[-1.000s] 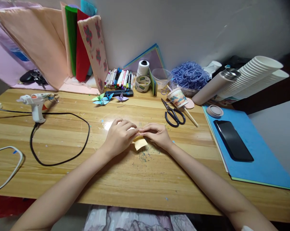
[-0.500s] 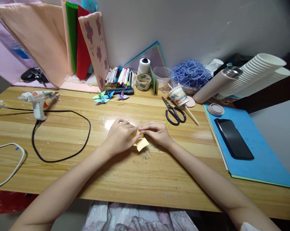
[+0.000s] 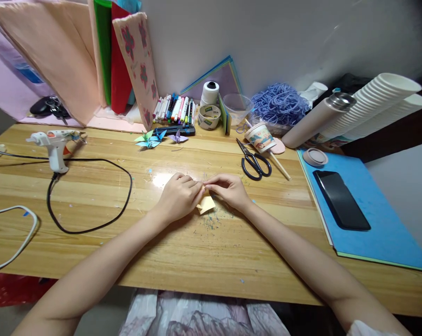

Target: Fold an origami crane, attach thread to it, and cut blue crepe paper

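Note:
A small piece of pale yellow folded paper (image 3: 206,204) is held between my two hands over the middle of the wooden table. My left hand (image 3: 180,197) is closed, its thumb and fingers pinching the paper's left and upper part. From the other side, my right hand (image 3: 230,190) pinches the paper's top edge with thumb and forefinger. The fingertips of both hands nearly meet there and hide that part of the paper. Its lower flap shows below the fingers. Folded paper cranes, one green and blue (image 3: 150,139) and one purple (image 3: 178,136), lie farther back.
Black-handled scissors (image 3: 254,161) and a paper cup with a stick through it (image 3: 260,137) lie beyond my right hand. A glue gun (image 3: 55,148) with a looped black cable is at left. A phone (image 3: 341,199) rests on blue sheets (image 3: 389,224) at right. Tiny scraps dot the table.
My left thumb has moved up toward the right fingertips, covering more of the paper. The visible flap looks smaller and sits slightly higher.

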Tool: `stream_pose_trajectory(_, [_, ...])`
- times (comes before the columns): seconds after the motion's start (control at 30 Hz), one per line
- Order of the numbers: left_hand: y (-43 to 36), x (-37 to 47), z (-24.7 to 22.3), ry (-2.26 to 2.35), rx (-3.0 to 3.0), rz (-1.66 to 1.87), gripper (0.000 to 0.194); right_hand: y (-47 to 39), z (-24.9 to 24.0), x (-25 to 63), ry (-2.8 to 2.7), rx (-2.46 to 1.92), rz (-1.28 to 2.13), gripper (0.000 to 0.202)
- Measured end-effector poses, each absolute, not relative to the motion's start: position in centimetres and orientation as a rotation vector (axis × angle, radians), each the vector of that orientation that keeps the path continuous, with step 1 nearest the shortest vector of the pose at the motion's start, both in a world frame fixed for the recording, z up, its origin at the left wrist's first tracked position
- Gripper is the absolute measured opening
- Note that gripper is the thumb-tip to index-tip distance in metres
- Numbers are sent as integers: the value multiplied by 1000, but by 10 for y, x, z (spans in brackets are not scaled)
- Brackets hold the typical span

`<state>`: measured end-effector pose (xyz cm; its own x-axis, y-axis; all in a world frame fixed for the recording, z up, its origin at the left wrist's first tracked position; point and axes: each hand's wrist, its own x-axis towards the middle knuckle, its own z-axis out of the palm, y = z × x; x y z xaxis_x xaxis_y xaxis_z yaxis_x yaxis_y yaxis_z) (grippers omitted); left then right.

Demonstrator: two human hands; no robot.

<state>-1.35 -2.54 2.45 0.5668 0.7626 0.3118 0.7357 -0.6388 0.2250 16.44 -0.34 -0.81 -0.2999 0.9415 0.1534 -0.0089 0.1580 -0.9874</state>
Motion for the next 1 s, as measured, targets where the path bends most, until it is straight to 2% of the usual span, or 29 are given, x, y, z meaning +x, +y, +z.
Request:
stream_pose_trajectory(0.37, [-27, -13, 21, 1344, 2582, 617, 30, -2, -8, 165, -1420, -975, 1348, 11])
stream_pose_trajectory(0.57, [-33, -7, 24, 1361, 2527, 537, 24, -2, -7, 167, -1541, -901, 1279, 5])
stream_pose_trajectory(0.8, [-37, -1, 22, 1487, 2504, 641, 21, -3, -7, 168, -1601, -837, 1187, 5])
stream_pose_trajectory(1.0, [-36, -2, 19, 1463, 2488, 678, 24, 0, -6, 171, -1602, -809, 1313, 11])
